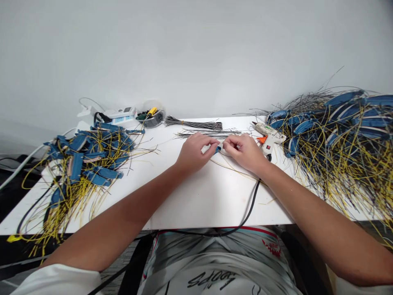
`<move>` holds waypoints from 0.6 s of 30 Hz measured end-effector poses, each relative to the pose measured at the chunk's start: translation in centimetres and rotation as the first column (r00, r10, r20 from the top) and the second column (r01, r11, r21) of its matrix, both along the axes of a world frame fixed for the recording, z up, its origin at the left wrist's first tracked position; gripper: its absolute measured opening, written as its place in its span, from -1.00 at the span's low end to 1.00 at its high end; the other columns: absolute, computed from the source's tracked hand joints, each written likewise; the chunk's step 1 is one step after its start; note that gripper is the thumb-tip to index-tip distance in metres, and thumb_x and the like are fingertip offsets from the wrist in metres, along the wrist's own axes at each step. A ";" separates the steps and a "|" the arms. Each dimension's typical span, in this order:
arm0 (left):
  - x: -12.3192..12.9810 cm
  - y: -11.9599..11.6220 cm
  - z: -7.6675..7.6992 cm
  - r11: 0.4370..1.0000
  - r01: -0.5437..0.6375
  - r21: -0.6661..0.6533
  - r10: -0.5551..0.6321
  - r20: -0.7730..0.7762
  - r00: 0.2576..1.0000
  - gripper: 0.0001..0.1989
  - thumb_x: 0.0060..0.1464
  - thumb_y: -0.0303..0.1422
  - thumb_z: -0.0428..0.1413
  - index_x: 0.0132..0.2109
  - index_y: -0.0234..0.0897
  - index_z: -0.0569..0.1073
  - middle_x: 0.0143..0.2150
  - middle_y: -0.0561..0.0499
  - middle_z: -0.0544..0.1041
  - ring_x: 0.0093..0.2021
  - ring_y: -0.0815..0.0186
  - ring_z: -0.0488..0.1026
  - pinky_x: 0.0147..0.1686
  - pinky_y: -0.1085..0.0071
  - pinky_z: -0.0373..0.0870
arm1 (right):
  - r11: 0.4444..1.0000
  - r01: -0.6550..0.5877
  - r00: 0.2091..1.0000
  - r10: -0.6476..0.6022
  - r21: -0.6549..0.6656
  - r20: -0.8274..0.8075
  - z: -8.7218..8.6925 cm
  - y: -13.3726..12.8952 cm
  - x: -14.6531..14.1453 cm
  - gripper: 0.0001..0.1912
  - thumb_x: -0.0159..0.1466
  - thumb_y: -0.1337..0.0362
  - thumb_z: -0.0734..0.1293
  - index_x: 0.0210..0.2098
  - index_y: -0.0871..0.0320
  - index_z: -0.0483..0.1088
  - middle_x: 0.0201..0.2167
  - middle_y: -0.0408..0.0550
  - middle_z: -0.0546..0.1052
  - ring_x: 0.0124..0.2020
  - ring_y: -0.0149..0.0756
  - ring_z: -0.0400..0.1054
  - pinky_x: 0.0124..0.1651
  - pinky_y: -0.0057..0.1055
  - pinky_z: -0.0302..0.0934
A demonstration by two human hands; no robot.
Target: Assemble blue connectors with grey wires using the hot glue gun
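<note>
On the white table (172, 209), your left hand (195, 152) and right hand (244, 152) pinch a small blue plug (218, 149) between them, with thin yellow wires (236, 172) running off toward your right

Two bare forearms (123, 209) reaching in from the lower corners and angling toward the centre, left hand (193, 151) and right hand (244, 152) close together, backs facing up, fingers curled downward, left fingertips (214, 141) and right fingertips (226, 143) almost meeting
</note>
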State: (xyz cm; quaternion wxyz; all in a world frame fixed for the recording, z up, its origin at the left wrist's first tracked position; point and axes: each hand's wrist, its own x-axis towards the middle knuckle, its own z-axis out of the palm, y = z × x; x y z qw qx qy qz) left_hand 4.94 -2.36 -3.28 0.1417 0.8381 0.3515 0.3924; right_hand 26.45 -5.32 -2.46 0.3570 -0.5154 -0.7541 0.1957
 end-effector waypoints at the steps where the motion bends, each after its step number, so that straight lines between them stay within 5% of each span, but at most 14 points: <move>1: 0.0 0.0 0.0 1.000 0.016 -0.002 -0.016 -0.001 1.000 -0.83 0.36 -0.31 0.16 -0.14 -0.17 0.66 -0.21 0.05 0.71 -0.17 0.24 0.51 -0.07 0.25 0.39 | 1.000 0.001 1.000 -0.001 0.002 0.007 0.0 0.0 0.0 -0.73 0.34 0.29 0.29 -0.50 0.10 0.27 -0.61 -0.29 0.24 -0.52 -0.41 0.07 -0.11 -0.32 0.11; 6: -0.1 0.0 -0.3 0.997 0.071 0.025 -0.071 -0.006 0.997 -0.80 0.38 -0.29 0.14 -0.14 -0.17 0.67 -0.23 0.03 0.70 -0.18 0.24 0.51 -0.05 0.25 0.42 | 1.000 0.024 0.999 -0.024 0.019 0.028 -0.4 0.0 -0.3 -0.73 0.32 0.31 0.28 -0.52 0.11 0.24 -0.63 -0.31 0.26 -0.54 -0.43 0.05 0.08 -0.25 0.09; 12: -0.2 0.2 -0.5 0.992 0.111 0.063 -0.110 -0.011 0.994 -0.82 0.38 -0.32 0.14 -0.07 -0.16 0.66 -0.22 0.04 0.70 -0.19 0.25 0.50 -0.05 0.26 0.43 | 0.998 0.033 0.999 -0.035 0.045 0.042 -0.5 0.1 -0.3 -0.73 0.32 0.30 0.29 -0.52 0.10 0.25 -0.64 -0.31 0.26 -0.54 -0.41 0.08 0.01 -0.27 0.09; 18: -0.4 0.4 0.0 0.999 0.032 0.013 -0.031 -0.015 0.999 -0.87 0.31 -0.28 0.21 -0.07 -0.18 0.60 -0.20 0.01 0.65 -0.15 0.24 0.49 -0.06 0.27 0.43 | 1.000 -0.021 1.000 0.021 0.003 -0.012 -0.1 -0.1 -0.1 -0.70 0.41 0.24 0.24 -0.47 0.10 0.29 -0.58 -0.27 0.30 -0.50 -0.38 0.14 -0.09 -0.29 0.11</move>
